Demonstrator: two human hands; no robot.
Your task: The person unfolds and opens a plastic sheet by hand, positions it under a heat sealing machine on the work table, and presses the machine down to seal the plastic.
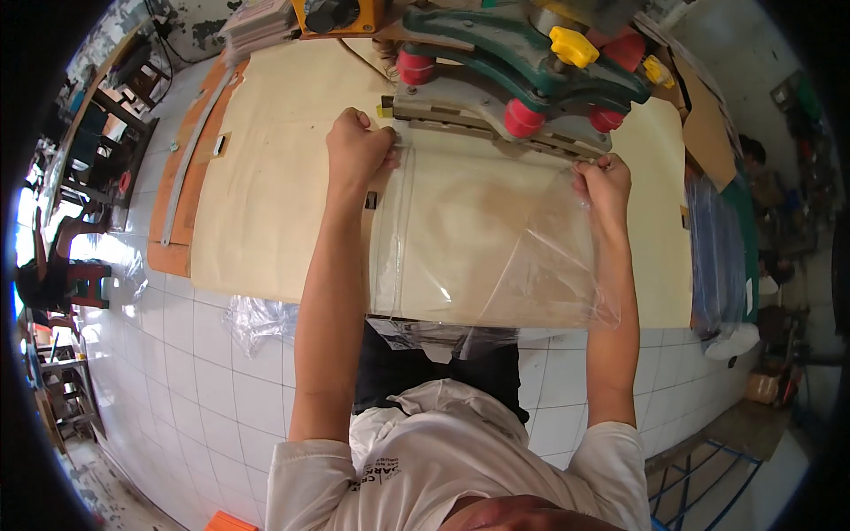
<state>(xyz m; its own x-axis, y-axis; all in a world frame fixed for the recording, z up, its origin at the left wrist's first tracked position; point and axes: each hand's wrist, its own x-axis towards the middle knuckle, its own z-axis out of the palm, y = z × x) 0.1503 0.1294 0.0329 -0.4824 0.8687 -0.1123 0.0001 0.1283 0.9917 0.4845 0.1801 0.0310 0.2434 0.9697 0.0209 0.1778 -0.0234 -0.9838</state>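
A clear plastic sheet (478, 239) lies over the cream-covered table (266, 195), its near edge hanging by the front edge. My left hand (361, 146) is closed at the sheet's far left corner, fingers curled. At the far right corner my right hand (604, 177) pinches the plastic between thumb and fingers. Between and just beyond both hands is the metal bar (496, 124) of a green press (496, 53) with red knobs (524, 118). The sheet's far edge runs along this bar; whether it goes under cannot be made out.
A yellow knob (574, 47) tops the press. An orange box (341, 16) stands at the back. A metal ruler (193, 159) lies on an orange-brown board at the left. Stacked plastic sheets (715, 257) hang at the right. A person sits far left.
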